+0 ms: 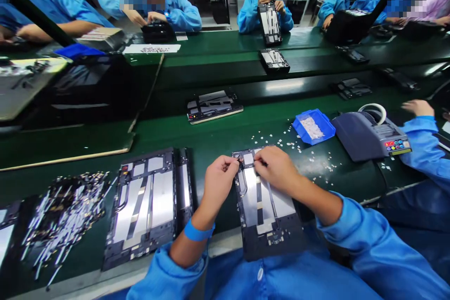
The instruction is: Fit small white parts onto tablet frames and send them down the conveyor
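An opened tablet (285,206), its silver batteries and black flex cables exposed, lies in front of me across the table's near edge. At its upper left corner, my left hand (221,176) is closed in a pinch on a small dark part (240,161), too small to name. My right hand (277,168) rests over the upper right part of the tablet, with fingers pressed together near a pale rectangular patch (248,158). Whatever the right fingertips hold, if anything, is hidden.
Left lie more opened tablets (163,197) and a heap of thin strip cables (66,215). A blue bin (314,126) of white scraps stands beside a tape dispenser (369,133). Loose bits scatter nearby. A co-worker's hand (418,108) is at right; others sit across the line.
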The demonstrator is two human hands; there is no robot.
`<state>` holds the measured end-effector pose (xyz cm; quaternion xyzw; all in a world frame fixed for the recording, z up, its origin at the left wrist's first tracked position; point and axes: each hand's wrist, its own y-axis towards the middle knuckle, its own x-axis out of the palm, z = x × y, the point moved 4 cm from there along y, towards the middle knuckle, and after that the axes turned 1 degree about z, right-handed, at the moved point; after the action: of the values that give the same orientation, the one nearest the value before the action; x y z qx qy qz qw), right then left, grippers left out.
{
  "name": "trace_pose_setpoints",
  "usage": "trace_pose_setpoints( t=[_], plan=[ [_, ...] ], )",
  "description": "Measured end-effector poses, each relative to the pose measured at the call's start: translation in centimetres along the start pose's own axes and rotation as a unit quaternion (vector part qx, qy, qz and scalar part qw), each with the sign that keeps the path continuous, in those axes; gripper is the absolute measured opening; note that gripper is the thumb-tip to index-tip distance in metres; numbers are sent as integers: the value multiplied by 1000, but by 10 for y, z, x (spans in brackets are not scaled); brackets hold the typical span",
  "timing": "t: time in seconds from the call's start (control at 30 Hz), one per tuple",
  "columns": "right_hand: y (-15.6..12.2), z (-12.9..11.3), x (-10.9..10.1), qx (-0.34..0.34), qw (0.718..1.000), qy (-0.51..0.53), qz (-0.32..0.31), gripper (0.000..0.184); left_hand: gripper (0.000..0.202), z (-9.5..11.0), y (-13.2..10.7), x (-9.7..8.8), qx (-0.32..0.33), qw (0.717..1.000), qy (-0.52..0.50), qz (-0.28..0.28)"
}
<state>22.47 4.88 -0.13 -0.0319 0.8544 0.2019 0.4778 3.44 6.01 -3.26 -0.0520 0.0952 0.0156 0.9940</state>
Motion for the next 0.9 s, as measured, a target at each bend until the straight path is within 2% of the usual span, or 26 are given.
trace_pose_setpoints(
  t=[0.07,0.13,0.3,0.5,0.77,0.9],
  plan=[
    [6,-16,16,6,1000,-6,-19,12,17,1,-2,1,4,1000,-1,3],
    [12,-21,23,17,999,-14,-39,11,17,3,-5,2,11,1000,8,7],
    [15,-17,24,20,998,-34,-39,11,16,14,-10,6,33,999,41,10],
    [16,-19,30,13,999,-46,-24,13,17,18,-12,5,44,997,66,7],
    [25,-16,33,13,998,-3,-65,14,17,23,-14,3,68,990,125,-5],
    [28,-17,34,4,998,16,-68,15,17,22,-11,2,61,991,114,-15]
  ],
)
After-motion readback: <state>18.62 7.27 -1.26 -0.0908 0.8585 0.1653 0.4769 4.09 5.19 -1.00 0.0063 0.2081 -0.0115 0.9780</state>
